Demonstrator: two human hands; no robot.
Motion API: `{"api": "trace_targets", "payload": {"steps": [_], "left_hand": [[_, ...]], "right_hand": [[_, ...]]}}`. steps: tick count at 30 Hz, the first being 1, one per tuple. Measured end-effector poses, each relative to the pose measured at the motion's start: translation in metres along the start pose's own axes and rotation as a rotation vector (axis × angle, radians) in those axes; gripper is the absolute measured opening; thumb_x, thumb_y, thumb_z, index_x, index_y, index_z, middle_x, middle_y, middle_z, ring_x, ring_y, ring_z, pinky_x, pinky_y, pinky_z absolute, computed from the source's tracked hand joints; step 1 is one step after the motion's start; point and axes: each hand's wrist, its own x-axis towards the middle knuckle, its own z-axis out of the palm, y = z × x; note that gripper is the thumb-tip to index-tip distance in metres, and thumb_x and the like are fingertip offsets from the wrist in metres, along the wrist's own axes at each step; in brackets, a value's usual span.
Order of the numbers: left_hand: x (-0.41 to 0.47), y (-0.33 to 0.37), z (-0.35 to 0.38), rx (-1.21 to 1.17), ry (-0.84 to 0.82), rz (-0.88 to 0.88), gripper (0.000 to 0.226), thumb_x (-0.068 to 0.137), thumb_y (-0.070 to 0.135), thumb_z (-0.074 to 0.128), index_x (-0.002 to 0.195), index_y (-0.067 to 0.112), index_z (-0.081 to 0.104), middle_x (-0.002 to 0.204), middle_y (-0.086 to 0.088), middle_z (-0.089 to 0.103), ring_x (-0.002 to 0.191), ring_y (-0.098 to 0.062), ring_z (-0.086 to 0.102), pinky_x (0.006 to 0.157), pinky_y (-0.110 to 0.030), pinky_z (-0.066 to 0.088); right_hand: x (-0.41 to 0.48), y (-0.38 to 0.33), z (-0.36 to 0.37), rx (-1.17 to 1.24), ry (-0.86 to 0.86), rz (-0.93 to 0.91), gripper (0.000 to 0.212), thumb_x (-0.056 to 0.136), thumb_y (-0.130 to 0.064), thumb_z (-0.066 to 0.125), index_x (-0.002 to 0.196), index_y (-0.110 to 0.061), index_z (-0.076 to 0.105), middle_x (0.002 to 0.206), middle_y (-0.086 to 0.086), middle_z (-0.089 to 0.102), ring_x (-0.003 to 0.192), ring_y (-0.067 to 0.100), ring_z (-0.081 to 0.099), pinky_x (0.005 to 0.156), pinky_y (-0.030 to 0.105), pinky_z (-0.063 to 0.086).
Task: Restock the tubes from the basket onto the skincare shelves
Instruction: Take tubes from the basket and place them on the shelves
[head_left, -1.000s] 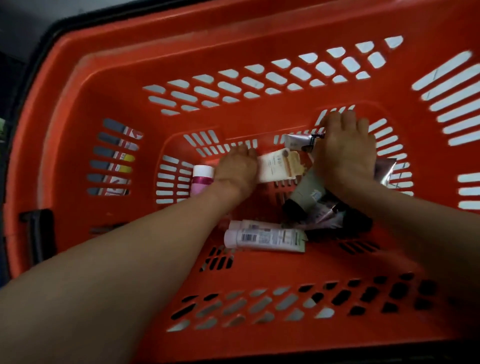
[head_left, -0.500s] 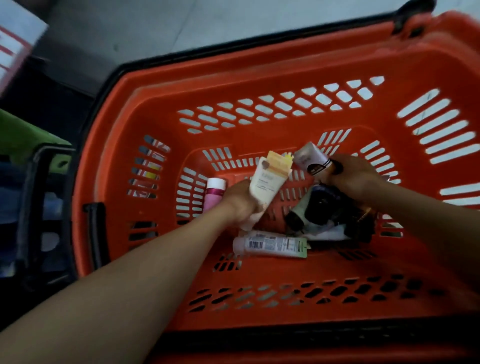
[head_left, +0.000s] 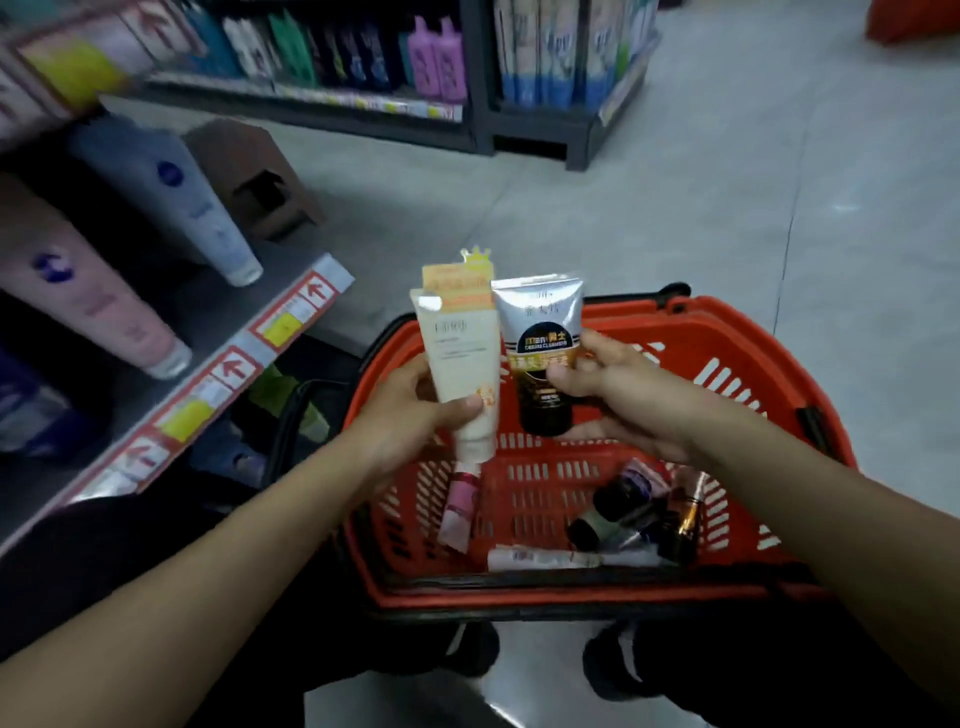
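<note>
Head view: my hands sit above the basket (head_left: 727, 327).
Left hand (head_left: 410, 415): grips cream tube (head_left: 460, 364), upright, cap down.
Right hand (head_left: 623, 400): pinches silver-black tube (head_left: 540, 353), upright.
Shelf (head_left: 223, 306): ten o'clock from hands; left hand nearer.

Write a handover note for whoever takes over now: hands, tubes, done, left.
Left hand grips a cream plastic tube with orange label; right hand holds a silver-and-black plastic tube, both above the orange plastic basket.
Done: two tubes lifted out, neither shelved.
Left: shelve both on the grey shelf, then the pink tube, white tube and dark tubes in the basket.
</note>
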Motion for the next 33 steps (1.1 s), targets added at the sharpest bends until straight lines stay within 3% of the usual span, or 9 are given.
{"api": "trace_targets", "payload": {"steps": [3,7,10,13,16,21,25,30,33], "left_hand": [[-0.047,0.042,-0.03,-0.067,0.08,0.082,0.036,0.082,-0.001,0.07,0.109,0.023,0.065,0.104,0.003,0.075,0.094,-0.011,0.071,0.072,-0.029,0.059],[-0.114,0.079,-0.072,-0.107,0.215,0.151,0.037,0.086,-0.002,0.066,0.118,0.015,0.06,0.111,-0.005,0.072,0.092,-0.019,0.07,0.062,-0.041,0.06],[-0.163,0.091,-0.105,-0.073,0.387,0.243,0.04,0.084,-0.005,0.066,0.121,0.009,0.059,0.112,-0.008,0.071,0.093,-0.019,0.069,0.066,-0.041,0.06],[-0.209,0.085,-0.137,-0.041,0.516,0.268,0.039,0.083,-0.004,0.068,0.119,0.009,0.059,0.106,-0.005,0.073,0.085,-0.012,0.07,0.061,-0.042,0.06],[-0.249,0.069,-0.164,-0.033,0.625,0.237,0.037,0.084,-0.002,0.068,0.118,0.01,0.06,0.106,-0.005,0.073,0.088,-0.018,0.07,0.07,-0.055,0.058],[-0.298,0.025,-0.203,-0.03,0.796,0.147,0.04,0.083,0.004,0.071,0.12,0.016,0.061,0.109,0.001,0.073,0.098,-0.018,0.07,0.072,-0.042,0.061],[-0.318,-0.017,-0.222,-0.042,0.934,0.066,0.041,0.079,0.008,0.076,0.116,0.022,0.063,0.107,0.008,0.073,0.096,-0.006,0.069,0.079,-0.034,0.058],[-0.323,-0.053,-0.236,-0.065,1.013,-0.033,0.041,0.078,0.01,0.077,0.113,0.025,0.065,0.107,0.009,0.073,0.1,-0.009,0.068,0.089,-0.044,0.055],[-0.322,-0.066,-0.242,-0.101,1.045,-0.049,0.039,0.079,0.011,0.076,0.111,0.03,0.065,0.106,0.011,0.073,0.101,-0.011,0.068,0.09,-0.047,0.055]], "right_hand": [[-0.018,-0.037,0.046,-0.07,-0.075,-0.104,0.033,0.094,-0.01,0.059,0.123,-0.026,0.059,0.119,-0.003,0.07,0.108,0.017,0.068,0.083,0.048,0.058],[-0.033,-0.073,0.113,-0.083,-0.218,-0.206,0.027,0.091,-0.009,0.06,0.112,-0.025,0.064,0.108,-0.004,0.073,0.099,0.015,0.071,0.066,0.036,0.06],[-0.039,-0.088,0.166,-0.138,-0.347,-0.269,0.03,0.079,-0.018,0.065,0.107,-0.029,0.067,0.106,-0.005,0.074,0.098,0.016,0.071,0.073,0.041,0.061],[-0.042,-0.089,0.218,-0.174,-0.476,-0.292,0.031,0.07,-0.02,0.066,0.098,-0.033,0.07,0.101,-0.008,0.074,0.092,0.012,0.072,0.065,0.033,0.061],[-0.038,-0.079,0.266,-0.242,-0.561,-0.282,0.036,0.074,-0.015,0.066,0.109,-0.026,0.067,0.111,-0.001,0.072,0.101,0.019,0.07,0.079,0.042,0.06],[-0.028,-0.049,0.337,-0.394,-0.658,-0.255,0.035,0.089,-0.003,0.062,0.112,-0.028,0.065,0.116,-0.001,0.07,0.109,0.019,0.067,0.088,0.038,0.057],[-0.01,-0.019,0.382,-0.503,-0.713,-0.208,0.036,0.091,-0.001,0.059,0.117,-0.025,0.062,0.113,-0.001,0.07,0.103,0.013,0.066,0.087,0.035,0.056],[0.019,0.01,0.422,-0.575,-0.707,-0.146,0.039,0.093,0.001,0.056,0.122,-0.026,0.058,0.108,-0.003,0.068,0.097,0.01,0.064,0.076,0.023,0.055],[0.036,0.019,0.441,-0.63,-0.641,-0.183,0.039,0.094,-0.001,0.056,0.128,-0.021,0.056,0.114,0.001,0.067,0.106,0.016,0.062,0.085,0.027,0.051]]}}
